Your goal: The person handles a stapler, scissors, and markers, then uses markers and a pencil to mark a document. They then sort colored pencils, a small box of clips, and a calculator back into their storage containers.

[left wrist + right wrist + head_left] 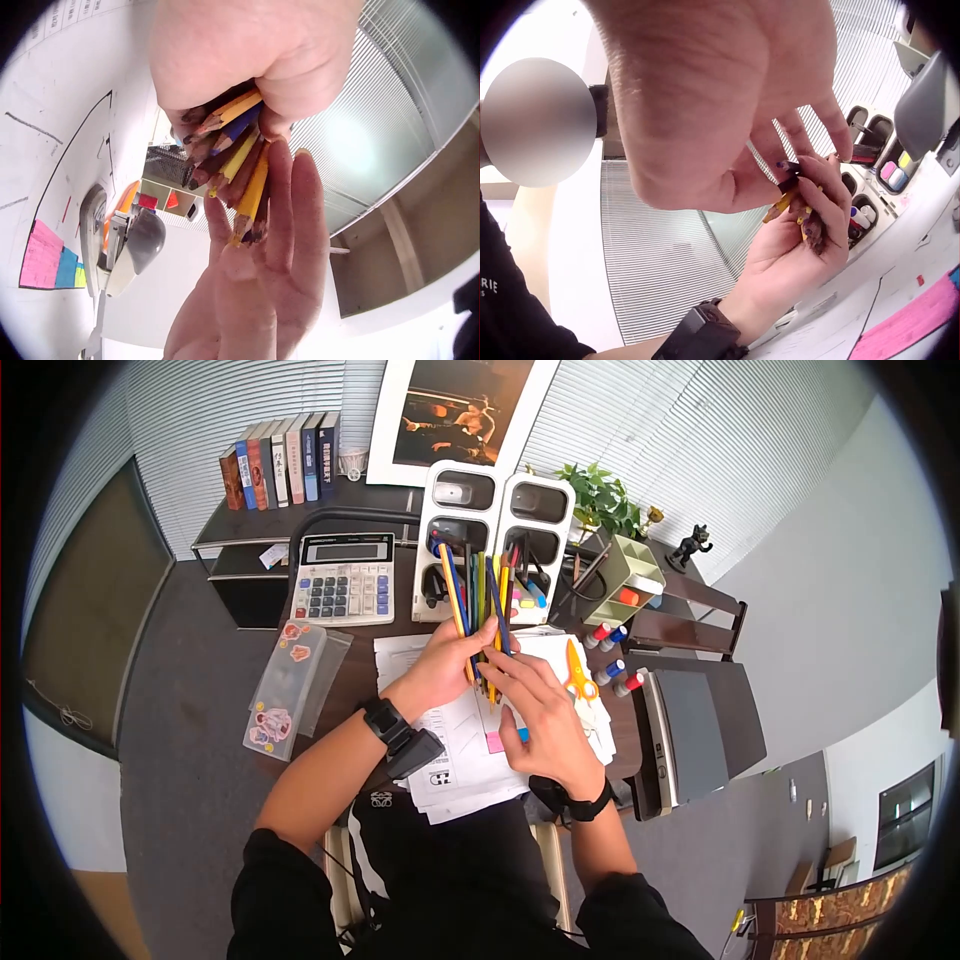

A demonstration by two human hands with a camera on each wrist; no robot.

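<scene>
A bundle of pencils (453, 588), several of them yellow or dark blue, stands upright in my left hand (440, 668). That hand grips the bundle around its lower part, over the papers (445, 725). In the left wrist view the sharpened tips, including a yellow pencil (256, 191), stick out below the fist. My right hand (552, 732) is just to the right, its fingers extended against the lower ends of the pencils. Its thumb stands apart from the fingers in the head view. The right wrist view shows the tips (810, 229) close by the right fingertips.
A white desk organizer (430, 532) with pens stands behind the hands. To the left are a calculator (345, 585) and a clear pencil case (283, 685). Orange-handled scissors (574, 672) lie on the right, beside red- and blue-capped markers (611, 672). A green organizer (625, 585) stands farther back.
</scene>
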